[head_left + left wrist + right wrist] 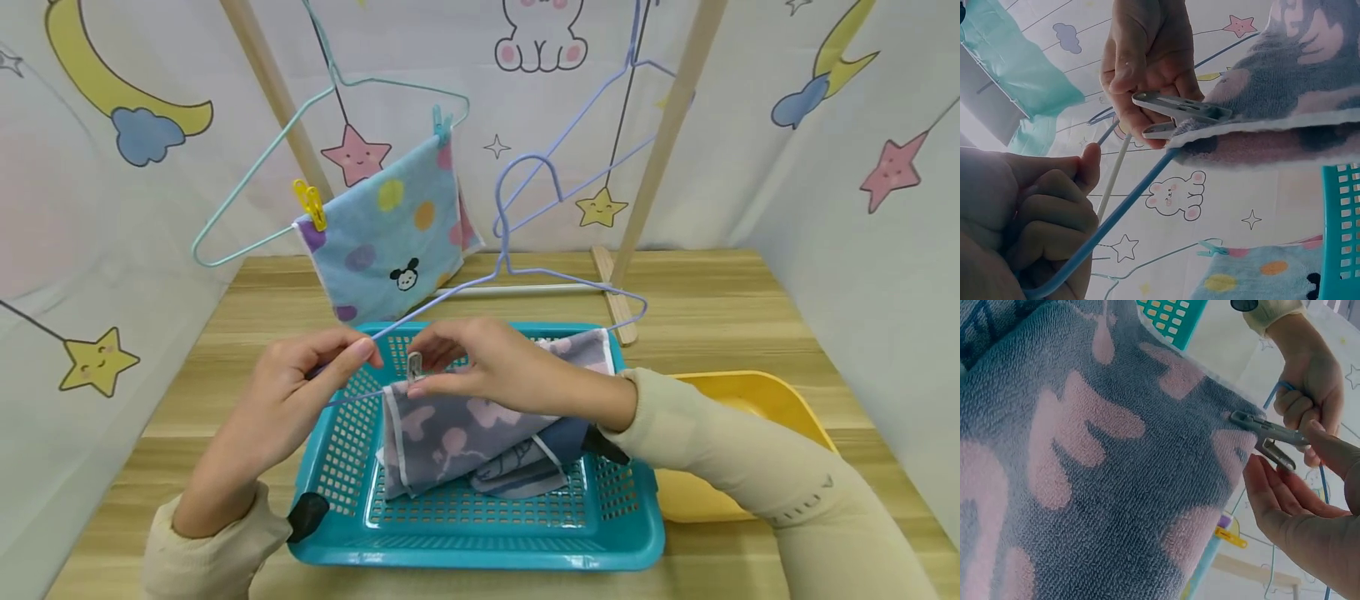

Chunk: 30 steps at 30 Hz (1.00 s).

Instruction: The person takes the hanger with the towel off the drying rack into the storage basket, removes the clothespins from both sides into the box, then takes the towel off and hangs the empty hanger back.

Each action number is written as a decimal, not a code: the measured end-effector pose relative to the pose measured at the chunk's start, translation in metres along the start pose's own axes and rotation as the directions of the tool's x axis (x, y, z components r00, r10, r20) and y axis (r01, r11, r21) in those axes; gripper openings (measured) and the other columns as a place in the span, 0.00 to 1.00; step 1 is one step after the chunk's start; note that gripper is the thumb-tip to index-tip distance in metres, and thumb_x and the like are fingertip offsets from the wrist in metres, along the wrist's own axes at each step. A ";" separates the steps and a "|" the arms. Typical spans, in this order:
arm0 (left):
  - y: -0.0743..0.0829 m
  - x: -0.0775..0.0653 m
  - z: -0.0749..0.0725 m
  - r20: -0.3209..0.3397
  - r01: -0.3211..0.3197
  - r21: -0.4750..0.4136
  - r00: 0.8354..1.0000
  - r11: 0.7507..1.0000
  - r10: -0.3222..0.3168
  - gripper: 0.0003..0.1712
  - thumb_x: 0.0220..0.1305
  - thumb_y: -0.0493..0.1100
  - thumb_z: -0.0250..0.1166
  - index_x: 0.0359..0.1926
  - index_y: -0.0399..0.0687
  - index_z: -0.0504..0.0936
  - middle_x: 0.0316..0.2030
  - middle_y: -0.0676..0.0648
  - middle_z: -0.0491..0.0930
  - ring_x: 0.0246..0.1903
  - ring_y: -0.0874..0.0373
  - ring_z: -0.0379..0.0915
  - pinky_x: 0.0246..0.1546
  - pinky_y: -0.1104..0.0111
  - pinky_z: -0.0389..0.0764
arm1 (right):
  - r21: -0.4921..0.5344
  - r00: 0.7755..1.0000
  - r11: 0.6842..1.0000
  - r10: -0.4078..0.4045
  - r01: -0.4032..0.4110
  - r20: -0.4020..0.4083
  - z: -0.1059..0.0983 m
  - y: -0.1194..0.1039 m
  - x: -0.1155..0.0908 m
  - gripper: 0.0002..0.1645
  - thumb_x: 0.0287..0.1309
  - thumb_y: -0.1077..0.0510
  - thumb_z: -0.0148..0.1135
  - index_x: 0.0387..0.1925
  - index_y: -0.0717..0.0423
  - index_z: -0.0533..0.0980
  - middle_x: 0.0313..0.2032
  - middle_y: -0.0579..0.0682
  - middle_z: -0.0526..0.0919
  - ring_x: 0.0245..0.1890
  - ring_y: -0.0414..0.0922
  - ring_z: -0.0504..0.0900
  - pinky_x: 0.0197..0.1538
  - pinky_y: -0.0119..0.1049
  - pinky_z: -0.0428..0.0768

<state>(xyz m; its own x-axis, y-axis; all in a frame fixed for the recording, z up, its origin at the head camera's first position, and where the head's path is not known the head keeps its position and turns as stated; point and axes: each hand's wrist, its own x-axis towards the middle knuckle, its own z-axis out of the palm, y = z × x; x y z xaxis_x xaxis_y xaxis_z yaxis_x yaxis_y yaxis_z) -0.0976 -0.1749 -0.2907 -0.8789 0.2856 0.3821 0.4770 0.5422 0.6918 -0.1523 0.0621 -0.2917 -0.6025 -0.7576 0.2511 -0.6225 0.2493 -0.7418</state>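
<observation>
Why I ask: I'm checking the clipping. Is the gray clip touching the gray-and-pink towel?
Touching. The left wrist view shows the gray clip with one end resting on the towel.

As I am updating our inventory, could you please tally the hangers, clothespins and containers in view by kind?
Hangers: 3 (lavender hanger in the left hand, mint hanger, back hanger)
Clothespins: 3 (gray clothespin in the right hand, yellow clothespin, teal clothespin)
Containers: 2 (teal basket, yellow basin)
Total: 8
</observation>
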 end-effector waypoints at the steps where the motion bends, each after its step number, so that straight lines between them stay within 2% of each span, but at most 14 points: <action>1: 0.000 0.000 0.000 -0.002 0.001 0.003 1.000 1.000 -0.001 0.12 0.76 0.41 0.56 0.39 0.56 0.85 0.16 0.54 0.61 0.16 0.58 0.59 0.20 0.66 0.61 | 0.001 1.000 1.000 -0.017 0.017 -0.005 -0.001 0.001 0.000 0.18 0.59 0.58 0.72 0.49 0.62 0.80 0.39 0.47 0.86 0.40 0.34 0.82 0.46 0.30 0.79; 4: 0.000 0.000 0.000 -0.010 -0.004 0.011 1.000 1.000 0.004 0.12 0.76 0.41 0.56 0.39 0.55 0.85 0.16 0.54 0.61 0.16 0.58 0.58 0.19 0.66 0.60 | -0.029 0.995 0.995 -0.096 0.096 -0.020 -0.002 0.003 0.001 0.13 0.60 0.61 0.70 0.45 0.61 0.81 0.38 0.47 0.86 0.39 0.33 0.83 0.45 0.29 0.79; 7: 0.000 0.002 0.000 -0.008 -0.013 0.006 1.000 1.000 0.013 0.12 0.76 0.41 0.56 0.38 0.56 0.85 0.16 0.54 0.60 0.16 0.58 0.58 0.19 0.66 0.60 | -0.070 0.979 0.978 -0.200 0.197 -0.044 -0.002 0.005 0.001 0.08 0.62 0.63 0.67 0.42 0.60 0.81 0.37 0.46 0.86 0.39 0.32 0.82 0.45 0.29 0.79; 13: -0.001 0.003 0.000 0.009 -0.025 -0.015 1.000 1.000 0.025 0.12 0.76 0.40 0.56 0.39 0.56 0.85 0.16 0.54 0.59 0.15 0.58 0.57 0.19 0.66 0.60 | -0.148 0.909 0.911 -0.402 0.385 -0.112 -0.001 0.011 -0.001 0.01 0.64 0.65 0.64 0.37 0.59 0.80 0.34 0.46 0.85 0.34 0.36 0.80 0.41 0.28 0.77; 15: -0.002 0.002 0.000 0.014 -0.018 -0.019 1.000 1.000 0.018 0.12 0.76 0.40 0.56 0.40 0.56 0.86 0.16 0.54 0.59 0.16 0.58 0.57 0.19 0.66 0.60 | -0.170 0.888 0.892 -0.441 0.419 -0.127 -0.002 0.011 -0.002 0.01 0.64 0.65 0.64 0.38 0.59 0.80 0.35 0.46 0.85 0.33 0.38 0.80 0.41 0.28 0.76; 17: -0.003 0.002 0.000 0.017 -0.010 -0.017 1.000 1.000 0.011 0.12 0.76 0.41 0.56 0.40 0.55 0.86 0.16 0.54 0.59 0.16 0.57 0.58 0.19 0.66 0.60 | -0.180 0.878 0.883 -0.459 0.434 -0.136 -0.005 0.010 -0.004 0.04 0.63 0.66 0.65 0.39 0.58 0.80 0.36 0.46 0.84 0.34 0.38 0.80 0.41 0.28 0.77; 19: -0.004 0.002 0.000 0.016 -0.007 -0.017 1.000 1.000 0.007 0.11 0.76 0.41 0.56 0.40 0.55 0.86 0.16 0.54 0.59 0.16 0.57 0.58 0.19 0.66 0.60 | -0.172 0.883 0.888 -0.450 0.426 -0.135 -0.009 0.010 -0.008 0.07 0.60 0.67 0.67 0.41 0.60 0.79 0.37 0.47 0.85 0.36 0.38 0.82 0.42 0.29 0.78; 25: -0.004 0.003 0.000 0.004 -0.016 -0.011 1.000 1.000 0.016 0.12 0.76 0.41 0.56 0.39 0.56 0.86 0.16 0.54 0.60 0.17 0.57 0.59 0.20 0.66 0.61 | -0.150 0.917 0.918 -0.384 0.367 -0.105 -0.022 0.015 -0.024 0.19 0.53 0.67 0.73 0.47 0.63 0.78 0.42 0.49 0.84 0.43 0.42 0.84 0.48 0.33 0.79; 30: -0.003 0.004 0.000 0.009 -0.008 -0.004 1.000 1.000 0.008 0.12 0.76 0.42 0.56 0.38 0.57 0.86 0.17 0.54 0.62 0.18 0.57 0.60 0.22 0.66 0.61 | -0.167 0.922 0.923 -0.368 0.346 -0.123 -0.033 0.020 -0.042 0.22 0.48 0.67 0.77 0.46 0.61 0.80 0.42 0.49 0.85 0.42 0.44 0.84 0.48 0.34 0.80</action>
<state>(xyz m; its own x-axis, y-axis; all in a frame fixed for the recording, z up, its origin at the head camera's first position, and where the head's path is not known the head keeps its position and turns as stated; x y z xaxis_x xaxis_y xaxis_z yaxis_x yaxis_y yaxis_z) -0.1021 -0.1750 -0.2914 -0.8750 0.2969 0.3824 0.4842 0.5368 0.6910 -0.1562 0.1193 -0.2965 -0.3877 -0.7158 0.5808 -0.8669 0.0689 -0.4937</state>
